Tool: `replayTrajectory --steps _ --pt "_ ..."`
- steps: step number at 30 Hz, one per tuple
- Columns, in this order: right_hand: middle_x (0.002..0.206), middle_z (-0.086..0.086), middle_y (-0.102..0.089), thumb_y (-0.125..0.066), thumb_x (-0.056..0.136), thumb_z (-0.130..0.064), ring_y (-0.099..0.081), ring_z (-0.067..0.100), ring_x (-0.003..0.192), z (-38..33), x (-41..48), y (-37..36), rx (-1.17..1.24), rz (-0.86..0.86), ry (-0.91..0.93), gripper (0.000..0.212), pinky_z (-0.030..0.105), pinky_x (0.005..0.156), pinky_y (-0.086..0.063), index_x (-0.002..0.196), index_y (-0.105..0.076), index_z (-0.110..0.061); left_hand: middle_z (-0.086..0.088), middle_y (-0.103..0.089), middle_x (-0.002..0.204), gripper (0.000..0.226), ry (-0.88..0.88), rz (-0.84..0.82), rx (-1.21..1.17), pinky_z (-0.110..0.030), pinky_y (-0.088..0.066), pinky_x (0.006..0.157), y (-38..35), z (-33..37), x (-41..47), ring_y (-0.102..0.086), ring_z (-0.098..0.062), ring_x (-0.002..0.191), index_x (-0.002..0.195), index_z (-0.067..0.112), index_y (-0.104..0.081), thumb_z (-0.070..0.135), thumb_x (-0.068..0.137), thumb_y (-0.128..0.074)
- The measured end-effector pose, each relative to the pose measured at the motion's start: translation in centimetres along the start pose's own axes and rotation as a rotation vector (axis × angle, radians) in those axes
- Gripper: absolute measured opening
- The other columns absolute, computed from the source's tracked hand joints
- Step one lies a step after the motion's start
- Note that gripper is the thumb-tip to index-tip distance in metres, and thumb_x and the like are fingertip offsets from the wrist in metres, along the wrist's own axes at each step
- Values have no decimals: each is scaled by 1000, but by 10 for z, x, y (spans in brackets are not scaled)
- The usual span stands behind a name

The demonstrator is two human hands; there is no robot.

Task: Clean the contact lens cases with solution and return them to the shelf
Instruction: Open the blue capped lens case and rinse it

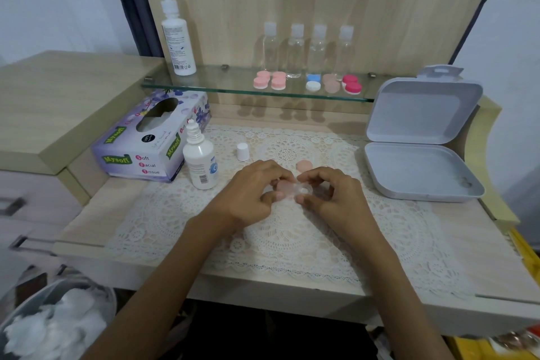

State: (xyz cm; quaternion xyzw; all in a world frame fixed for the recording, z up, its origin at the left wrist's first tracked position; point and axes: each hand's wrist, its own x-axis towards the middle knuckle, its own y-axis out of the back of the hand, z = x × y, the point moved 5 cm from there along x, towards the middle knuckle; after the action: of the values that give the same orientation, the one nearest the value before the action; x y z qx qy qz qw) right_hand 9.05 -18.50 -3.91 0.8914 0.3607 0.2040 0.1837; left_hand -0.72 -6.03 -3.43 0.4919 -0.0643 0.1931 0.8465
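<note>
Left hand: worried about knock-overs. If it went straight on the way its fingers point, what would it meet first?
Probably the right hand, gripping the far end of the same lens case the left hand pinches. The loose pink cap looks just off that line.

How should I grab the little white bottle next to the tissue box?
Grip the small bottle round its wide body, coming from the right, since the tissue box crowds its left. Its cap is off, so keep it upright.

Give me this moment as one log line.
left hand: grips peach lens case | right hand: pinches same case | peach cap: off, on lace mat | small solution bottle: upright, uncapped
</note>
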Motion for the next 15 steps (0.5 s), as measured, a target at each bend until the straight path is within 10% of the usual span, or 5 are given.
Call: replayTrajectory --steps 9,15 --pt "95 -14 -63 -81 72 -13 -55 -1 91 -2 1 0 -22 -2 25 29 1 70 -38 98 -71 -21 11 -62 99 44 82 98 -123 -7 -35 70 4 -2 -1 -56 1 86 109 23 -65 42 71 -79" --pt "96 -12 -63 -80 72 -12 -53 -4 86 -2 1 1 -19 -2 16 30 1 69 -36 99 -71 -20 9 -64 95 27 74 118 -121 -5 -32 69 1 -2 1 -56 -1 83 99 20 -68 22 74 -79"
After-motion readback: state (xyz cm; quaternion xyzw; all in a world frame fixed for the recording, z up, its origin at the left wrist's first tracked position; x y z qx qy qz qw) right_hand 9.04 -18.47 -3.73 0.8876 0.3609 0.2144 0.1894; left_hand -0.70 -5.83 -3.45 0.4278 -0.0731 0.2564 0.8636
